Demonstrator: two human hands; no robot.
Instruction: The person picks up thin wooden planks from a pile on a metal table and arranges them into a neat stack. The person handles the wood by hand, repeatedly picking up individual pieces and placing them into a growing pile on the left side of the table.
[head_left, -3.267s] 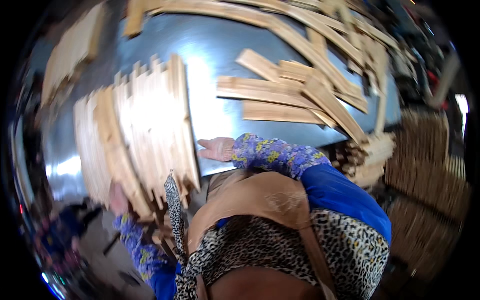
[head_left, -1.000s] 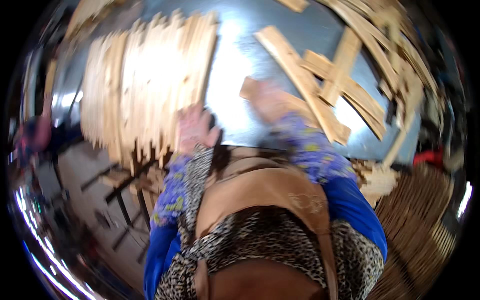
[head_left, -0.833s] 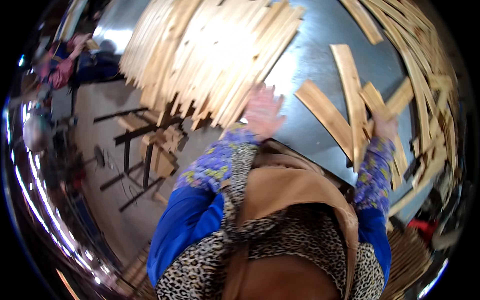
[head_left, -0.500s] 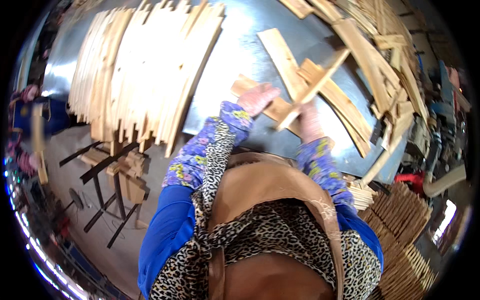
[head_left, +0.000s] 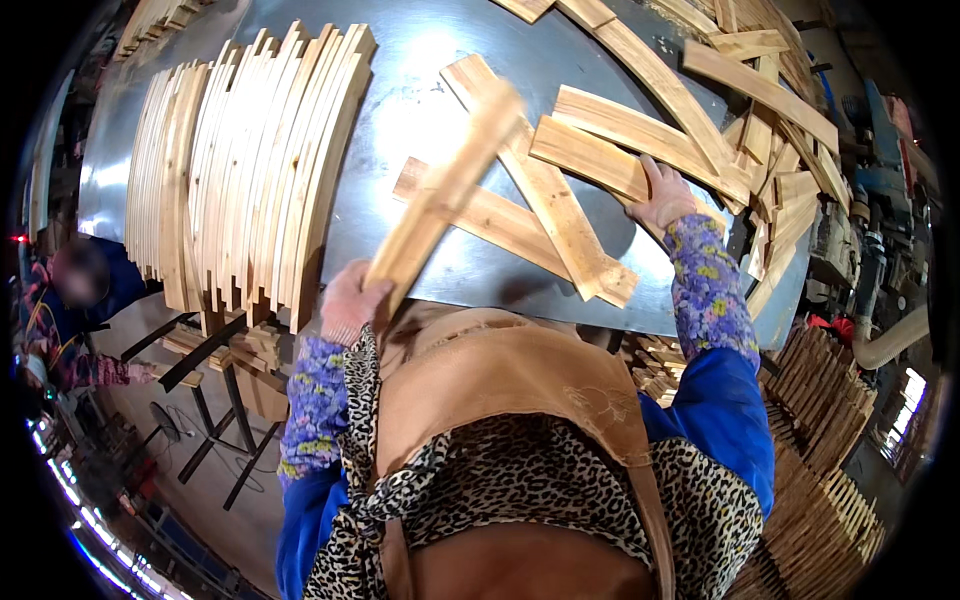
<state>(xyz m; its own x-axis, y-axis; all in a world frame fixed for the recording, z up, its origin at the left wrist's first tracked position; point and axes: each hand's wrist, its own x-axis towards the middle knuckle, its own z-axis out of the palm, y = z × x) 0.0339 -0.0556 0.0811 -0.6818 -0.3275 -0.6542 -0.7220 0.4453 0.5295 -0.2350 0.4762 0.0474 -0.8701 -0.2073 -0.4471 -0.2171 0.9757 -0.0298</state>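
Note:
My left hand point(head_left: 355, 300), in a pinkish glove, is closed on the near end of a wooden board point(head_left: 445, 190). That board is tilted up and blurred, its far end above other boards. My right hand point(head_left: 668, 195) grips across another wooden board point(head_left: 588, 157) at the right of the metal table point(head_left: 390, 120), fingers over its far edge and thumb on the near side. Between my hands a flat board point(head_left: 500, 225) lies with a second board point(head_left: 560, 205) across it. Just beyond my right hand rests a further board point(head_left: 640, 135).
A row of narrow wooden strips point(head_left: 250, 160) covers the table's left side. Loose boards point(head_left: 770, 150) lie heaped at the right. Stacked strips point(head_left: 820, 400) stand below right. Past the left edge are a dark metal stand point(head_left: 235, 380) and another person point(head_left: 110, 280).
My left hand has moved left and nearer, bringing the tilted board with it. My right hand has moved right onto another board. The view has shifted slightly.

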